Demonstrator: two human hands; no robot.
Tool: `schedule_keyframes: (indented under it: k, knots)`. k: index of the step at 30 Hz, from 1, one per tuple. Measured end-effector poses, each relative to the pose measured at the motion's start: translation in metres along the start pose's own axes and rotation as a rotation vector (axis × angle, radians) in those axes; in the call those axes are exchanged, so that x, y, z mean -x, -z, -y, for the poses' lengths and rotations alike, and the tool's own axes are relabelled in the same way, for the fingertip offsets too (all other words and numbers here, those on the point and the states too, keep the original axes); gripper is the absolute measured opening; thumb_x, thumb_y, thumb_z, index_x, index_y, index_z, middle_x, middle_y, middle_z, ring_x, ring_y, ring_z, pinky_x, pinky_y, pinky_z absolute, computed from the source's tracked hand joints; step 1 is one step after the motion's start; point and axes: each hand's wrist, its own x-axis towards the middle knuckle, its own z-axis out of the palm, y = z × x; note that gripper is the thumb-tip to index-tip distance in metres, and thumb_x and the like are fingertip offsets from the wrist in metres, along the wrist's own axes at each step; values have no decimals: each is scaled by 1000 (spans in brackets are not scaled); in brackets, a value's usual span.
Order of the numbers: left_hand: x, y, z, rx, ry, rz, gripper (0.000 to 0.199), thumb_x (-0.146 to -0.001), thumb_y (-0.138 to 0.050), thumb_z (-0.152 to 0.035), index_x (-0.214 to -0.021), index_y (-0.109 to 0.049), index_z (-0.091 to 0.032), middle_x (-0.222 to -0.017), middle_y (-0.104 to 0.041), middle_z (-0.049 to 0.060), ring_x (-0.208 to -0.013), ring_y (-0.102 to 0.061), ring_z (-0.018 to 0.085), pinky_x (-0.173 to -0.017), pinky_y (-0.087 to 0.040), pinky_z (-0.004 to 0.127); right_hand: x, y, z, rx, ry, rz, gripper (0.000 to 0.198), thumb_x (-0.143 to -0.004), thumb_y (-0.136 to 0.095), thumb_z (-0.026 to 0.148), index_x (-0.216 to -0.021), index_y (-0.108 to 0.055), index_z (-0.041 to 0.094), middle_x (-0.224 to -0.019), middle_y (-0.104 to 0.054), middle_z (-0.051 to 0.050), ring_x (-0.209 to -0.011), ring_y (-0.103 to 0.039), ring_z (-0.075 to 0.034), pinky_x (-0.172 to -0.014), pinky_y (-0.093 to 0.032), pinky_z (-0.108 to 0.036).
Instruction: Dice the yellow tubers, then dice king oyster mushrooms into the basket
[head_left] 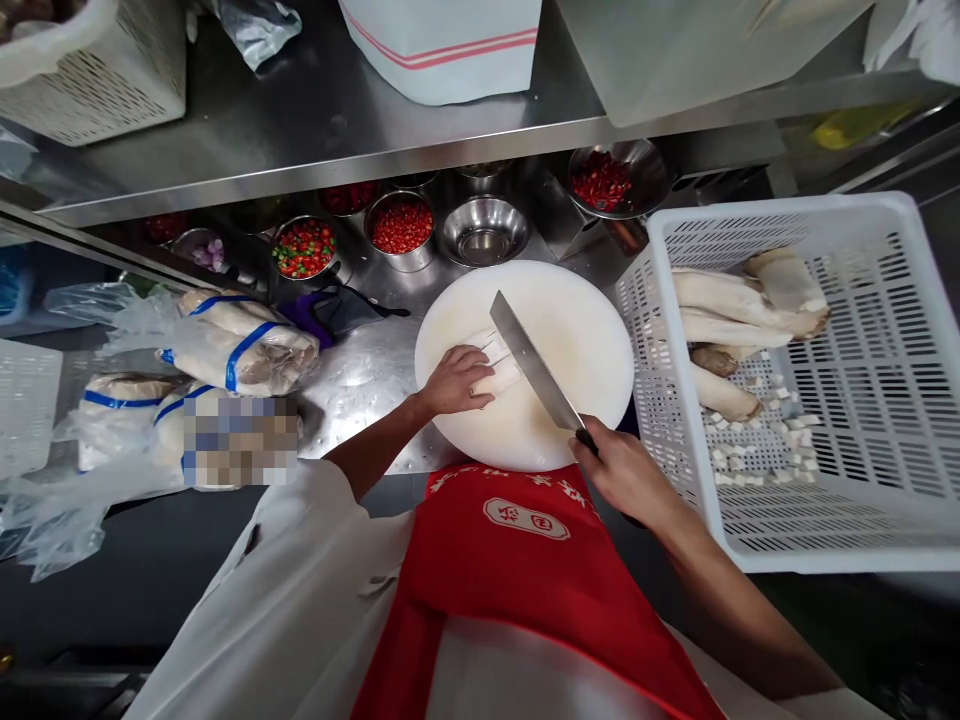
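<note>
A round white cutting board lies on the steel counter in front of me. My left hand presses down on pale, cut lengths of king oyster mushroom at the board's middle, its fingers bent over them. My right hand is closed round the black handle of a cleaver. The blade slants up and left across the board, along the right end of the mushroom lengths. Whether its edge touches them I cannot tell.
At right stands a white perforated basket holding whole king oyster mushrooms and small white cubes. Bagged mushrooms lie left. Behind the board are bowls of chopped peppers and an empty steel bowl, under a steel shelf.
</note>
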Motion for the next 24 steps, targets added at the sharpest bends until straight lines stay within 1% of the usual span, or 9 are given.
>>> schedule_keyframes:
  k: [2, 5, 8, 11, 13, 15, 17, 20, 24]
  knots:
    - [-1, -3, 2, -25, 4, 5, 39, -80, -67, -49, -108, -69, -23, -119, -65, 9, -124, -49, 28, -108, -36, 46, 0, 6, 4, 41, -1, 40, 28, -98, -35, 33, -109, -55, 17, -88, -71, -9, -84, -68, -26, -65, -36, -31]
    - [-3, -6, 5, -14, 18, 21, 36, -80, -66, -47, -108, -69, -24, -119, -65, 8, -122, -48, 28, -108, -33, 47, -4, 17, 10, 145, -14, 104, 25, -99, -35, 29, -109, -53, 16, -85, -70, -9, -79, -67, -25, -63, -34, -31]
    - [-4, -7, 7, 17, 18, 23, 35, -80, -65, -45, -109, -69, -25, -118, -65, 7, -122, -47, 28, -108, -32, 47, -19, 21, 18, 269, -32, 167, 25, -99, -35, 29, -109, -52, 15, -84, -70, -11, -76, -67, -26, -61, -32, -32]
    - [-3, -10, 8, 27, 7, 5, 35, -81, -64, -46, -109, -68, -25, -117, -65, 7, -121, -47, 28, -108, -32, 47, -50, 8, 25, 323, -47, 184, 26, -99, -34, 28, -112, -52, 14, -90, -70, -13, -82, -68, -28, -63, -35, -32]
    - [-2, -11, 7, 19, -2, -23, 34, -81, -64, -45, -108, -69, -25, -116, -65, 7, -120, -47, 28, -107, -33, 47, -70, -5, 27, 321, -45, 150, 28, -100, -33, 28, -115, -52, 14, -95, -71, -14, -85, -68, -27, -67, -37, -32]
    - [-1, -9, 5, 5, -9, -47, 33, -81, -64, -45, -107, -69, -23, -117, -63, 8, -119, -47, 27, -106, -35, 46, -80, -12, 25, 306, -26, 107, 29, -101, -32, 30, -116, -52, 14, -98, -70, -14, -87, -68, -27, -69, -38, -31]
    - [-1, -5, 3, -12, -8, -45, 33, -82, -64, -47, -105, -70, -23, -119, -61, 9, -119, -47, 28, -105, -36, 46, -76, -9, 23, 290, 0, 68, 28, -101, -33, 32, -113, -52, 15, -96, -71, -12, -87, -68, -26, -68, -37, -31]
    - [-4, 4, 0, -34, -5, -23, 32, -81, -65, -49, -100, -70, -23, -120, -59, 10, -119, -46, 29, -105, -36, 48, -48, 7, 21, 264, 13, 38, 26, -101, -34, 32, -109, -53, 16, -91, -71, -10, -84, -68, -26, -66, -35, -31]
    - [-15, 12, -1, -31, 10, 9, 25, -81, -66, -45, -93, -70, -23, -116, -61, 9, -114, -50, 28, -101, -37, 47, -6, 26, 23, 219, 3, 117, 26, -101, -34, 32, -111, -53, 17, -87, -71, -9, -80, -68, -26, -63, -33, -32]
